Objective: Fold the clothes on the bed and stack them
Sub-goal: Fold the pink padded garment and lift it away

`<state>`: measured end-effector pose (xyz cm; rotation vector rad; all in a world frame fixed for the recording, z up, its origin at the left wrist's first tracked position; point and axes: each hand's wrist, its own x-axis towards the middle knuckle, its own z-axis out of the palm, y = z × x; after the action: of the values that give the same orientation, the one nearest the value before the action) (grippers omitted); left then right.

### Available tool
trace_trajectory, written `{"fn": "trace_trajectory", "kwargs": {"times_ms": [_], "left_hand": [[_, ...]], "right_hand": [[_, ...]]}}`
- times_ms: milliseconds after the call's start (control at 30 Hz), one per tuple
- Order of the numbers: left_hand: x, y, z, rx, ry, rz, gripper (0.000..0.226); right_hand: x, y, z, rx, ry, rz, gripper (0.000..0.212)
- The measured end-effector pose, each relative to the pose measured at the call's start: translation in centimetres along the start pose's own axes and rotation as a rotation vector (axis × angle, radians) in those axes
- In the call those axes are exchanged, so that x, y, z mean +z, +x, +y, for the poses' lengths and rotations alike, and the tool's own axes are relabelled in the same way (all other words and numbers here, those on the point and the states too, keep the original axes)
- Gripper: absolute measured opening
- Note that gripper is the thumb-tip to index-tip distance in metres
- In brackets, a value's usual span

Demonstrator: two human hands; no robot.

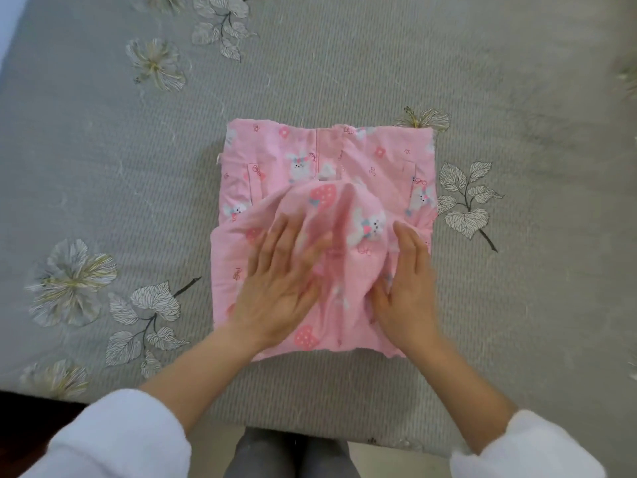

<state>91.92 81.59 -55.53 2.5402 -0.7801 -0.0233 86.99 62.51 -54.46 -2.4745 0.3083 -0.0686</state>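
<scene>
A pink rabbit-print garment [372, 157] lies as a rough square mid-bed [344, 63]. Both hands press flat on its near half, the left hand [279, 291] at 7 o'clock and the right hand [410, 291] at 5 o'clock. The fingers [275, 239] are straight, slightly apart and grip nothing. Between the hands a loose fold [344, 208] bulges, its length running toward 12 o'clock. Both hands are equally near it, so flattening it likely means sliding toward 12.
</scene>
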Motion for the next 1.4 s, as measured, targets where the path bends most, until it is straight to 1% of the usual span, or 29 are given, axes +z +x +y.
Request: {"fn": "trace_trajectory", "kwargs": {"times_ms": [33, 100, 167, 200, 267, 333, 400, 500, 700, 833, 1000, 1100, 1133, 1167, 1200, 1233, 1300, 1367, 1400], "left_hand": [[0.5, 0.9, -0.1, 0.055, 0.083, -0.034, 0.059], [1.4, 2.6, -0.6, 0.075, 0.189, -0.086, 0.068], [1.9, 4.2, -1.3, 0.078, 0.215, -0.122, 0.083], [2.2, 4.9, -1.8, 0.087, 0.214, -0.138, 0.087], [2.8, 5.8, -2.9, 0.126, 0.198, -0.188, 0.085], [3.5, 6.3, -4.1, 0.144, 0.181, -0.259, 0.076], [4.3, 6.3, -5.2, 0.131, 0.208, -0.316, 0.071], [5.8, 6.0, -6.4, 0.108, 0.253, -0.332, 0.069], [8.3, 6.1, -7.2, 0.080, 0.191, -0.271, 0.073], [9.2, 6.1, -7.7, 0.101, 0.180, -0.247, 0.077], [9.2, 6.3, -7.7, 0.106, 0.177, -0.272, 0.078], [8.8, 6.3, -7.5, 0.088, 0.171, -0.305, 0.077], [8.7, 6.4, -7.4, 0.078, 0.166, -0.318, 0.077], [8.6, 6.4, -7.4, 0.066, 0.161, -0.329, 0.076], [8.5, 6.4, -7.4, 0.056, 0.156, -0.338, 0.076], [8.4, 6.4, -7.4, 0.052, 0.153, -0.348, 0.076], [8.1, 6.6, -7.4, 0.051, 0.159, -0.378, 0.075], [7.5, 6.9, -7.3, 0.056, 0.170, -0.408, 0.075], [7.2, 7.1, -7.2, 0.056, 0.175, -0.425, 0.077]], "right_hand": [[0.2, 0.0, 0.0, -0.111, -0.076, 0.033, 0.059], [0.7, 0.4, 0.0, -0.283, -0.173, 0.063, 0.061], [0.9, 1.2, -0.1, -0.385, -0.174, 0.048, 0.062], [1.2, 1.8, -0.1, -0.410, -0.167, 0.023, 0.062], [2.0, 3.1, 0.2, -0.392, -0.226, -0.055, 0.056], [3.2, 4.4, 1.1, -0.251, -0.341, -0.133, 0.053], [4.5, 5.1, 2.5, -0.128, -0.449, -0.220, 0.055], [5.8, 5.3, 4.3, -0.143, -0.517, -0.296, 0.057], [7.5, 5.9, 5.8, -0.160, -0.467, -0.266, 0.058], [8.2, 6.2, 6.5, -0.181, -0.441, -0.236, 0.056], [8.0, 6.2, 6.1, -0.169, -0.409, -0.262, 0.053], [6.8, 6.2, 4.7, -0.116, -0.380, -0.270, 0.055], [6.1, 6.0, 4.2, -0.124, -0.381, -0.243, 0.056], [5.4, 5.5, 3.8, -0.177, -0.373, -0.211, 0.057], [4.9, 4.6, 3.5, -0.278, -0.349, -0.190, 0.058], [4.6, 3.2, 3.3, -0.395, -0.316, -0.212, 0.060], [4.2, 0.2, 3.2, -0.562, -0.340, -0.386, 0.076], [4.1, -1.6, 3.8, -0.615, -0.532, -0.564, 0.093], [4.1, -1.9, 3.8, -0.600, -0.647, -0.610, 0.093]]}}
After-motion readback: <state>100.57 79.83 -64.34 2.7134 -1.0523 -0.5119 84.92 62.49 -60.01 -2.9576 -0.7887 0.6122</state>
